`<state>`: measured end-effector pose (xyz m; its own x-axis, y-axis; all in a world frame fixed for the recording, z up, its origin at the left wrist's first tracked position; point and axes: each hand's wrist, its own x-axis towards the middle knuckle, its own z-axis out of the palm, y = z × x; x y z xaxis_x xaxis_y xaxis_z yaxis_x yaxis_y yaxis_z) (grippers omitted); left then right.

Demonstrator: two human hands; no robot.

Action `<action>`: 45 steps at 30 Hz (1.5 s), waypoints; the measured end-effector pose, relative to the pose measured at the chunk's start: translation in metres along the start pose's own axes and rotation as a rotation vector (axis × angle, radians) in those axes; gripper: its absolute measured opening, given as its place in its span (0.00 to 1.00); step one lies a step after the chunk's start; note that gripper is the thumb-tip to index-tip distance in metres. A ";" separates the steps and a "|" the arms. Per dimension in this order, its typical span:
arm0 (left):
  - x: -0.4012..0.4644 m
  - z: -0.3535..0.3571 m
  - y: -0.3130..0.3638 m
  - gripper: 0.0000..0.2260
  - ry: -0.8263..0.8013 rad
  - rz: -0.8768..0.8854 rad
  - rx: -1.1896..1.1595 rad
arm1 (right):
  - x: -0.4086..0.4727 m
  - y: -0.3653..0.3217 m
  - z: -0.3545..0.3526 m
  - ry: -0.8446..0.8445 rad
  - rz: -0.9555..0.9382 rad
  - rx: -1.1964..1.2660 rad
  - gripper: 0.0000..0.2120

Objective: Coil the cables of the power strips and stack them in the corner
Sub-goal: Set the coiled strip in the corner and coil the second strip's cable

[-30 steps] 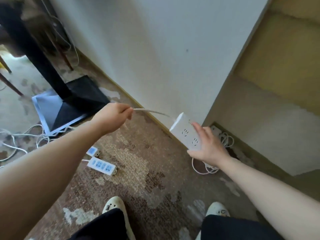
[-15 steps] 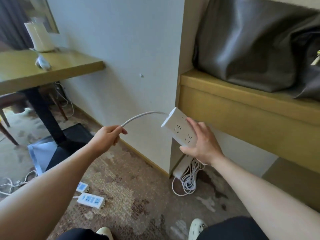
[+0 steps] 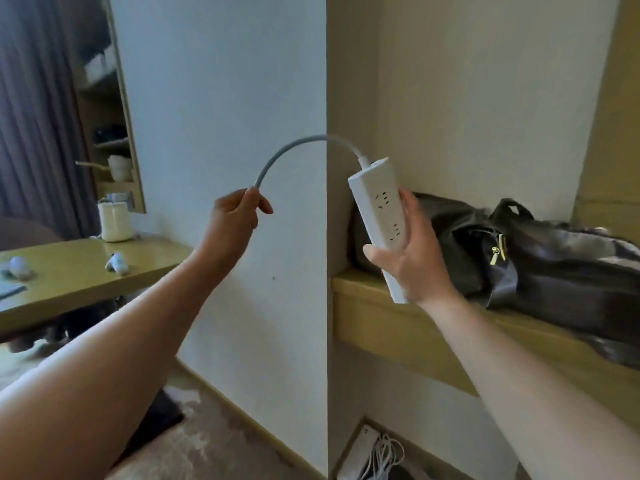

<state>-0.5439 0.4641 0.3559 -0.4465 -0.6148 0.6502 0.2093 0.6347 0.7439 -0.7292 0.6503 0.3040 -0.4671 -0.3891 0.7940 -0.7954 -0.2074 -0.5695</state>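
Observation:
My right hand (image 3: 410, 258) grips a white power strip (image 3: 377, 209) and holds it upright at chest height, in front of the wall corner. Its white cable (image 3: 294, 147) arcs up from the strip's top end and curves down to the left into my left hand (image 3: 235, 220), which pinches it between thumb and fingers. The rest of the cable is hidden behind my left hand and arm. Down in the floor corner lies another white power strip (image 3: 363, 441) with its cable coiled (image 3: 384, 455) beside it.
A dark leather bag (image 3: 540, 261) lies on a wooden shelf (image 3: 381, 327) to the right. A wooden desk (image 3: 79, 271) at the left carries a white kettle (image 3: 114, 221) and small items. A curtain and mirror are at the far left.
Both hands have risen with the strip and cable, and my view has tilted up from the floor to the wall. The cable now bends in a tighter arc.

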 end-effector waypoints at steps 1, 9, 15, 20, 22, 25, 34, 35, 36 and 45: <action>0.007 -0.001 0.021 0.18 0.015 0.047 -0.044 | 0.014 -0.014 -0.006 0.027 -0.031 0.032 0.37; 0.006 -0.014 0.019 0.18 -0.013 -0.019 -0.063 | 0.031 -0.044 -0.020 -0.041 -0.117 -0.193 0.40; -0.054 -0.032 -0.121 0.17 -0.113 -0.341 0.174 | -0.054 0.033 0.005 -0.336 0.075 -0.427 0.47; -0.110 -0.032 -0.209 0.09 -0.206 -0.470 0.298 | -0.113 0.103 0.030 -0.557 0.216 -0.549 0.51; -0.127 -0.030 -0.238 0.07 -0.216 -0.487 0.380 | -0.129 0.136 0.036 -0.662 0.255 -0.634 0.53; -0.149 -0.021 -0.284 0.06 -0.320 -0.533 0.487 | -0.154 0.187 0.044 -0.813 0.305 -0.747 0.57; -0.194 0.052 -0.435 0.08 -0.703 -0.682 0.721 | -0.244 0.342 0.072 -1.093 0.413 -0.846 0.55; -0.199 0.061 -0.455 0.08 -0.754 -0.685 0.757 | -0.256 0.362 0.077 -1.134 0.412 -0.862 0.54; -0.204 0.070 -0.476 0.08 -0.809 -0.693 0.794 | -0.268 0.383 0.082 -1.180 0.411 -0.877 0.53; -0.275 0.141 -0.636 0.13 -1.197 -0.849 0.816 | -0.344 0.552 0.141 -1.530 0.270 -1.000 0.48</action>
<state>-0.6772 0.2957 -0.3182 -0.6335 -0.4527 -0.6275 -0.7257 0.6288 0.2791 -0.9533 0.5428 -0.3135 -0.3434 -0.8111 -0.4735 -0.9386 0.3138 0.1432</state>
